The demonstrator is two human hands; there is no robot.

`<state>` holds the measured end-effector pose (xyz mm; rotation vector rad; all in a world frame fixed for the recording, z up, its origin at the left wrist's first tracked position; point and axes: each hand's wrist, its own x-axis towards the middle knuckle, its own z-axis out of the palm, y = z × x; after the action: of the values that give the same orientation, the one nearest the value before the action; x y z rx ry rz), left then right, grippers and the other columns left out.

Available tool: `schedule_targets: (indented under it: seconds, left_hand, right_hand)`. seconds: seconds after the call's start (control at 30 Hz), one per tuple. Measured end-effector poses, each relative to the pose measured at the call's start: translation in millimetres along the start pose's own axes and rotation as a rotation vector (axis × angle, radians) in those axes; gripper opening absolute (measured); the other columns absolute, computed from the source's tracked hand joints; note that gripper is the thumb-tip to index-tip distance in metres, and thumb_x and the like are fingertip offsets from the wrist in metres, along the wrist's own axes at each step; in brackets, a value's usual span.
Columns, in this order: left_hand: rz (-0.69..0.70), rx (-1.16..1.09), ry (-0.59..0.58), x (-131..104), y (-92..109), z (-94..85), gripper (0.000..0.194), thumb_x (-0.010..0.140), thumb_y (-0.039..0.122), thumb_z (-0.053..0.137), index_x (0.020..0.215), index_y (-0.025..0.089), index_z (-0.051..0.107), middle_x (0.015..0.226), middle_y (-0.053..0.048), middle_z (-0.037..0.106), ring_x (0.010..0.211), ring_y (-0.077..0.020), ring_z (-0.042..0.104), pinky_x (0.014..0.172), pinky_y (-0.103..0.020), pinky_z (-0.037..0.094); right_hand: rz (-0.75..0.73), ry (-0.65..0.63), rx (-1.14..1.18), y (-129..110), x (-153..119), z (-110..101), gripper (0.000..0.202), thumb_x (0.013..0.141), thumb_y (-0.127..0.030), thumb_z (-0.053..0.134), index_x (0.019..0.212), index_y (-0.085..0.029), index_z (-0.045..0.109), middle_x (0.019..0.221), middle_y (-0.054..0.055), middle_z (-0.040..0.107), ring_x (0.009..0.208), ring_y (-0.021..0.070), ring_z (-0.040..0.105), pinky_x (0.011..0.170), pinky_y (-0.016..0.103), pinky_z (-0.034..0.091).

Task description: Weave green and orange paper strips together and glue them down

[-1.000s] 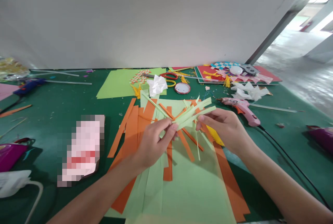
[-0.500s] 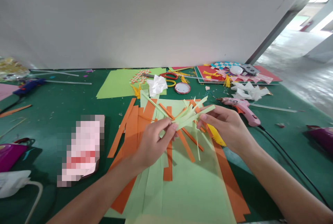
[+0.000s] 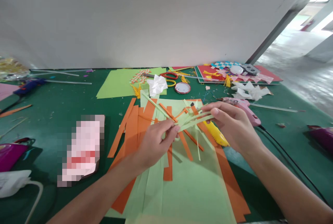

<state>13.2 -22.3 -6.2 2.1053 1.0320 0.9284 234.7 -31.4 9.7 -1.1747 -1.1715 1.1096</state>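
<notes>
paper sheet (image 3: 192, 186), pale green, lies nearest on the table; over it i pinch light green strips (image 3: 195, 122) with my left hand (image 3: 157, 141), their far ends grasped by my right hand (image 3: 232, 123). beyond: pink glue gun (image 3: 250, 112), then crumpled tissue (image 3: 157, 85).

The green table (image 3: 52, 113) bears a pale green sheet (image 3: 192, 192) at its near middle, with orange strips (image 3: 229, 179) along both sides. Beyond lie lime paper (image 3: 111, 83), a round lid (image 3: 182, 88) and, farther right, a red folder (image 3: 270, 75). A pink glue gun (image 3: 249, 111) lies right of the sheet; left of it is a pixelated slab (image 3: 84, 144), probably a phone. A blue glue gun (image 3: 30, 87) lies far left.
</notes>
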Motion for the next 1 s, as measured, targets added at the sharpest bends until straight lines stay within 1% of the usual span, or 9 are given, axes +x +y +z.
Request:
schedule_targets:
  seconds: [0.17, 0.23, 0.3, 0.43, 0.57, 0.7, 0.8, 0.9, 1.0]
  left_hand:
    - [0.033, 0.028, -0.014, -1.2, -1.6, 0.6, 0.03, 0.097, 0.024, 0.046, 0.068, 0.017, 0.052, 0.062, 0.004, 0.056, 0.058, -0.0079, 0.053, 0.057, -0.02, 0.037]
    - [0.035, 0.028, -0.028, -1.1, -1.7, 0.8, 0.032, 0.098, 0.024, 0.045, 0.068, 0.017, 0.051, 0.062, 0.004, 0.055, 0.058, -0.008, 0.052, 0.057, -0.02, 0.037]
    - [0.032, 0.026, -0.037, -0.9, -1.3, 0.8, 0.032, 0.098, 0.024, 0.044, 0.068, 0.017, 0.05, 0.062, 0.004, 0.054, 0.057, -0.0081, 0.052, 0.057, -0.02, 0.037]
    - [0.026, 0.003, -0.053, -0.4, 0.0, 0.2, 0.032, 0.098, 0.024, 0.044, 0.068, 0.017, 0.05, 0.062, 0.004, 0.054, 0.058, -0.0081, 0.052, 0.057, -0.02, 0.037]
    - [0.018, -0.025, -0.074, -0.1, 0.8, -0.3, 0.032, 0.098, 0.024, 0.044, 0.068, 0.017, 0.051, 0.063, 0.004, 0.054, 0.059, -0.0082, 0.052, 0.058, -0.02, 0.037]
    - [0.034, -0.031, -0.128, -0.2, 0.3, -0.4, 0.034, 0.098, 0.026, 0.044, 0.065, 0.017, 0.049, 0.06, 0.004, 0.05, 0.055, -0.0082, 0.047, 0.054, -0.021, 0.034]
    - [0.03, -0.037, -0.199, -0.4, 0.2, -1.3, 0.035, 0.098, 0.027, 0.043, 0.065, 0.017, 0.05, 0.058, 0.005, 0.046, 0.052, -0.0078, 0.043, 0.053, -0.021, 0.032]
    - [-0.001, -0.071, -0.264, -0.4, 1.0, -2.7, 0.034, 0.098, 0.026, 0.044, 0.066, 0.017, 0.051, 0.059, 0.005, 0.049, 0.053, -0.0071, 0.045, 0.054, -0.02, 0.033]
    - [-0.028, -0.112, -0.3, -0.4, 2.0, -3.5, 0.035, 0.097, 0.026, 0.044, 0.064, 0.016, 0.049, 0.059, 0.005, 0.051, 0.052, -0.0064, 0.044, 0.052, -0.02, 0.032]
  right_hand:
    - [-0.034, 0.003, 0.023, -5.1, 0.6, 1.0, 0.017, 0.082, -0.042, 0.069, 0.088, -0.028, 0.074, 0.077, 0.0, 0.068, 0.075, 0.0152, 0.062, 0.069, 0.026, 0.048]
    - [-0.044, 0.008, -0.001, -4.8, 0.7, 1.0, 0.016, 0.083, -0.042, 0.068, 0.091, -0.029, 0.074, 0.077, 0.0, 0.069, 0.075, 0.0147, 0.062, 0.069, 0.026, 0.049]
    - [-0.077, 0.035, -0.076, -3.7, 0.8, 0.7, 0.015, 0.083, -0.041, 0.067, 0.091, -0.029, 0.073, 0.079, -0.001, 0.07, 0.076, 0.0145, 0.063, 0.07, 0.026, 0.049]
    - [-0.174, 0.091, -0.303, -2.6, 0.8, 0.0, 0.013, 0.084, -0.038, 0.067, 0.088, -0.028, 0.073, 0.084, -0.001, 0.071, 0.08, 0.0152, 0.063, 0.072, 0.026, 0.049]
    - [-0.264, 0.089, -0.421, -3.3, 1.3, 1.1, 0.011, 0.086, -0.034, 0.065, 0.087, -0.026, 0.072, 0.091, 0.0, 0.069, 0.085, 0.0156, 0.062, 0.073, 0.027, 0.047]
    - [-0.375, 0.052, -0.495, -4.8, 2.7, 2.0, 0.009, 0.086, -0.031, 0.064, 0.087, -0.024, 0.07, 0.095, 0.002, 0.068, 0.095, 0.0183, 0.061, 0.08, 0.029, 0.047]
    - [-0.338, 0.01, -0.524, -5.5, 2.4, 1.4, 0.015, 0.088, -0.034, 0.06, 0.092, -0.024, 0.07, 0.098, 0.003, 0.069, 0.097, 0.02, 0.062, 0.084, 0.032, 0.046]
    - [-0.22, -0.039, -0.544, -5.2, 1.4, 0.4, 0.021, 0.09, -0.038, 0.056, 0.094, -0.024, 0.07, 0.095, 0.003, 0.071, 0.092, 0.0202, 0.064, 0.083, 0.033, 0.046]
    - [-0.158, -0.084, -0.579, -4.8, 1.2, 0.3, 0.025, 0.089, -0.04, 0.055, 0.091, -0.022, 0.072, 0.094, 0.004, 0.072, 0.09, 0.0204, 0.064, 0.08, 0.032, 0.047]
